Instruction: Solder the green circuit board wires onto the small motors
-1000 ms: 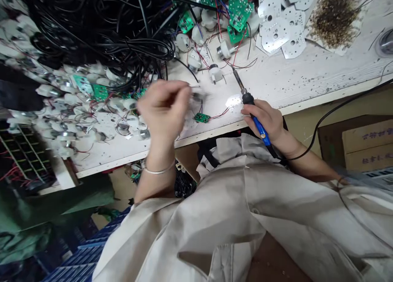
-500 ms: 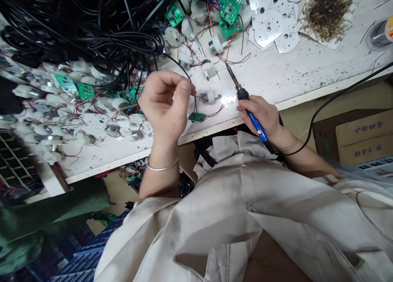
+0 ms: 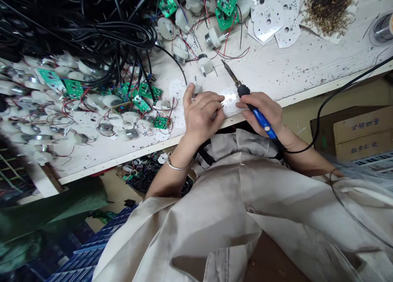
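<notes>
The L hand (image 3: 201, 116) has bent fingers just beside the shiny round board (image 3: 230, 96), and I can't tell if it pinches smth., while the R hand (image 3: 267, 110) is closed around the blue soldering iron (image 3: 260, 120). I think the board should lie flat, w/ the tip pointing away from the fingers. More open room is on the R side of the bench (image 3: 276, 77), b/c white motors (image 3: 131, 133) crowd the L; the front edge (image 3: 302, 94) is v. near both hands.

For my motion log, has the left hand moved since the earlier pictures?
Yes, the left hand shifted rightward, nearer the overlapping white plates.
</notes>
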Demonstrator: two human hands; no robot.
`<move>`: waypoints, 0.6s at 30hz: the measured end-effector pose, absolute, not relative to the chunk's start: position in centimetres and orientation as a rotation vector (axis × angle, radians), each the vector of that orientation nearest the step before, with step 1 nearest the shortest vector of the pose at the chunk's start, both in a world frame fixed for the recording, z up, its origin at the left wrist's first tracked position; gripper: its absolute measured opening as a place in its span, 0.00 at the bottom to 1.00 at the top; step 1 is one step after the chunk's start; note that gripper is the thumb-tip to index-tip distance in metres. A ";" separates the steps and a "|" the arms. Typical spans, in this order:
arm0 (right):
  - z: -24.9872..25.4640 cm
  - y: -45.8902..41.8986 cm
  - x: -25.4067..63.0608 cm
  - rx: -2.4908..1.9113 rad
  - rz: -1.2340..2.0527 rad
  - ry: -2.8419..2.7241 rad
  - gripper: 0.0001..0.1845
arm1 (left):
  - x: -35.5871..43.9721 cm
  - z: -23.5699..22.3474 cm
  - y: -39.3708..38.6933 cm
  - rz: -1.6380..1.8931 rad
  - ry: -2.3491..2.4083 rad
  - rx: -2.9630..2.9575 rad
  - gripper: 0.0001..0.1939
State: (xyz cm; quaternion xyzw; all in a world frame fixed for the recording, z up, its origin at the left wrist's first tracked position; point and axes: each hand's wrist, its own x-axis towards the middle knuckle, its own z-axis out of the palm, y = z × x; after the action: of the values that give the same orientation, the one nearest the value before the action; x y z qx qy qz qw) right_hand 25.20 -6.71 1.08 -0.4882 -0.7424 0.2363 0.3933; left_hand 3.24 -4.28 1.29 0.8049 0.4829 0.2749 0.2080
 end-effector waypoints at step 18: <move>2.1 -7.0 25.9 -1.161 1.035 -1.067 0.15 | 2.9 2.0 -3.9 0.693 1.310 2.221 0.09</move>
State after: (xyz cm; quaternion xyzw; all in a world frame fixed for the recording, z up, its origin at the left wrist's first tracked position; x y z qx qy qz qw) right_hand 25.91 -6.96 2.05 -0.4982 -0.4578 0.4443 0.5872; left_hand 2.86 -3.87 1.95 0.8089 0.4769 0.2525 0.2335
